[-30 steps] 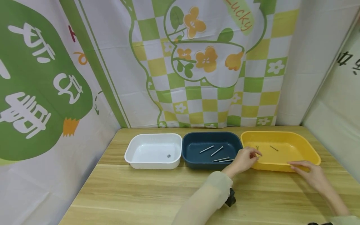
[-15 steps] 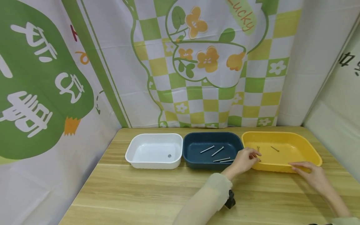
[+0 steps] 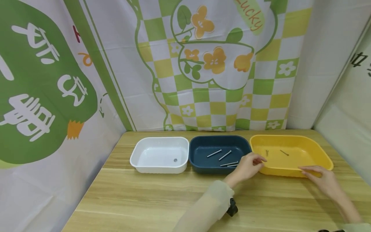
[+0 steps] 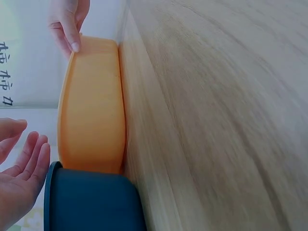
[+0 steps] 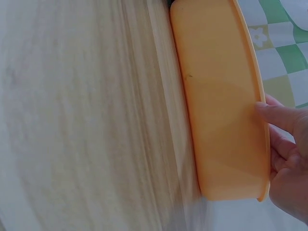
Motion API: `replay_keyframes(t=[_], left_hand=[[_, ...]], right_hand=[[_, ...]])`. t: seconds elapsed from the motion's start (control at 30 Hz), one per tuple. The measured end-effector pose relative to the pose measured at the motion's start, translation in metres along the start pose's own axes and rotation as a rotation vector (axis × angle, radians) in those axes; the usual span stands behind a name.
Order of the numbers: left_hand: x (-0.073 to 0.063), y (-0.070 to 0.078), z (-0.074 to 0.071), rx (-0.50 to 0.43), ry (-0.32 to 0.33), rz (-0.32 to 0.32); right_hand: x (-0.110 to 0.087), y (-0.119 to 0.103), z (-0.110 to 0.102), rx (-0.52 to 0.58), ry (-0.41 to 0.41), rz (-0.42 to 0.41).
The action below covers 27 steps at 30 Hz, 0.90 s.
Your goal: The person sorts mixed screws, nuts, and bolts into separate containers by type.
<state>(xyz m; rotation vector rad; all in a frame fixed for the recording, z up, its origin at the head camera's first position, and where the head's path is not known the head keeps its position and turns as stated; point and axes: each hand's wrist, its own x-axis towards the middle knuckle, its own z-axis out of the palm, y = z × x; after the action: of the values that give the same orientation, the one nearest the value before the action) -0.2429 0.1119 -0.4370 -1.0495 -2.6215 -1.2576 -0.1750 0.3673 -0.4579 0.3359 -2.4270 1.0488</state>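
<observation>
My left hand (image 3: 247, 166) hovers over the near left corner of the yellow tray (image 3: 307, 141), where it meets the dark blue tray (image 3: 203, 169). In the left wrist view, the thumb and fingers (image 4: 36, 156) stand apart with nothing between them. My right hand (image 3: 321, 178) pinches the yellow tray's front rim, thumb outside and fingers over the inner side. Inside that tray lie a small screw (image 3: 267, 152) and another thin screw (image 3: 284, 152). Several long silver screws, one of them a screw (image 3: 214, 153) at the back, lie in the dark blue tray.
A white tray (image 3: 157, 170) stands at the left end of the row, with a small metal nut (image 3: 175, 160) inside. All three trays stand side by side on the wooden table (image 3: 139, 199). A patterned cloth (image 3: 203, 106) hangs behind the table.
My left hand has drawn slightly left, away from the yellow tray. A small dark piece seen by its fingertips half a second ago no longer shows. The right hand keeps its place on the rim.
</observation>
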Motion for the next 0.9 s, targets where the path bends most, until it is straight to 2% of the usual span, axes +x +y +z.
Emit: replay_keyframes(t=[0.17, 0.43, 0.67, 0.8, 0.9], left_hand=[[-0.007, -0.004, -0.007, -0.019, -0.003, 0.022], [-0.024, -0.010, -0.026, 0.014, -0.012, 0.060], [-0.040, -0.017, -0.043, 0.049, -0.023, 0.075], [-0.051, -0.020, -0.055, 0.061, -0.055, 0.054], [-0.061, -0.026, -0.066, 0.107, -0.053, 0.044]], right_hand=[[0.002, 0.001, -0.005, -0.019, -0.042, 0.052], [0.003, -0.009, -0.010, -0.064, -0.088, 0.160], [0.008, -0.023, -0.008, -0.090, -0.112, 0.125], [0.009, -0.032, -0.005, -0.066, -0.125, 0.113], [0.010, -0.038, -0.002, -0.057, -0.131, 0.106]])
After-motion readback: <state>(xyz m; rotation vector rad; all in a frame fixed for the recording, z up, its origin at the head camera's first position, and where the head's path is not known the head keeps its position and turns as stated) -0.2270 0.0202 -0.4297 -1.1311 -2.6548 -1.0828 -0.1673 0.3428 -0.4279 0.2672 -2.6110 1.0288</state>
